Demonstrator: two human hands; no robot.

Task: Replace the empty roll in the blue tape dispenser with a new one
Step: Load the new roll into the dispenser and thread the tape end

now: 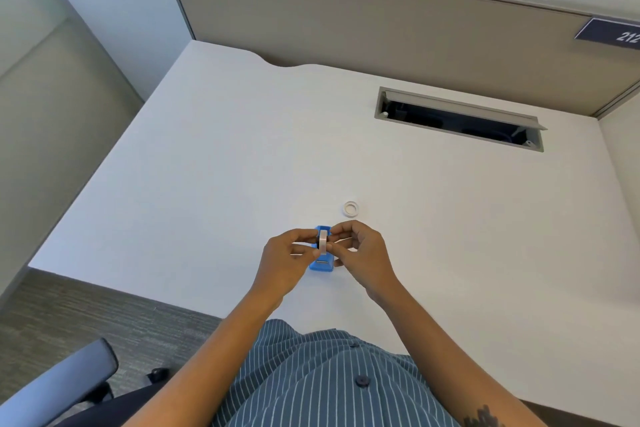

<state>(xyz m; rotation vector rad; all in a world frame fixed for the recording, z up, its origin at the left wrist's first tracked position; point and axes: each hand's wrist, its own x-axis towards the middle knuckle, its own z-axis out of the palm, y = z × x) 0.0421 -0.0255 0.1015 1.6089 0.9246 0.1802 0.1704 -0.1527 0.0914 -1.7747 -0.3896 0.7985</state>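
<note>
Head cam, left hand (282,262) & right hand (358,253) both pinching tape roll (322,241) over blue dispenser (321,265), empty core (351,209) nearby on desk (207,166)

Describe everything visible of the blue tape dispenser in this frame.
The blue tape dispenser is a small, bright blue, plastic-looking block standing on the white desk, near the person's edge. Only its near end and a bit of its far top show; a greyish strip, perhaps the cutter, sits at the near end. A pale roll of tape stands on edge over its middle, pinched between the left hand and right hand, which cover its sides. Whether the roll is seated cannot be told.
</note>
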